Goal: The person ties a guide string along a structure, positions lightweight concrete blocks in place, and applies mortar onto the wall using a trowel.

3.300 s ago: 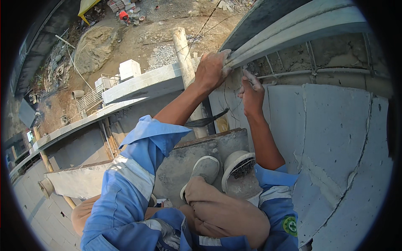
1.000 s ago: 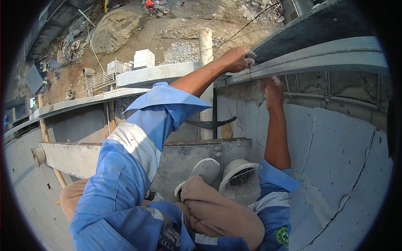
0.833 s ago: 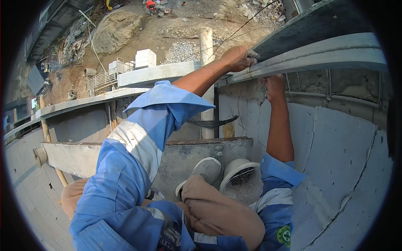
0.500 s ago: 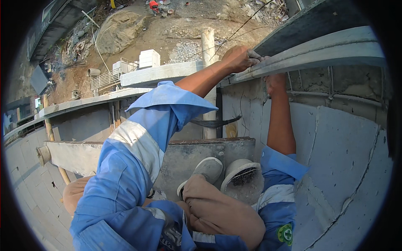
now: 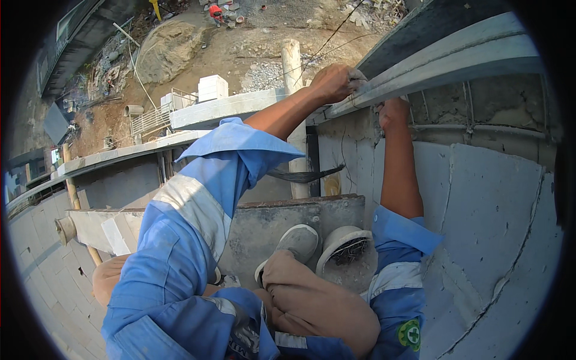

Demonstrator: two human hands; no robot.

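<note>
A long grey beam-like board [image 5: 444, 69] runs from the middle toward the upper right. My left hand [image 5: 338, 83] is at its upper edge near the left end, fingers curled and pressed together; what they pinch is hidden. Below the same board, close to its underside, my right hand [image 5: 393, 113] is raised with its fingers bent; anything in them cannot be made out. Steel bars [image 5: 471, 114] show under the board, right of that hand. A bundle of black wire [image 5: 303, 175] hangs below my left forearm, its end near the grey panel wall.
My shoe [image 5: 297, 243] rests on a plank platform [image 5: 270, 225]. A bucket [image 5: 336, 237] of dark thin pieces stands beside it. A wooden post [image 5: 293, 66] rises ahead. Grey block walls [image 5: 480, 216] flank me. Far below are dirt ground, a sand pile [image 5: 171, 48] and a person in red [image 5: 216, 13].
The view has shifted slightly, and the board sits higher at the right. My left hand is a little farther left, still at the board's edge. My right hand stays below it.
</note>
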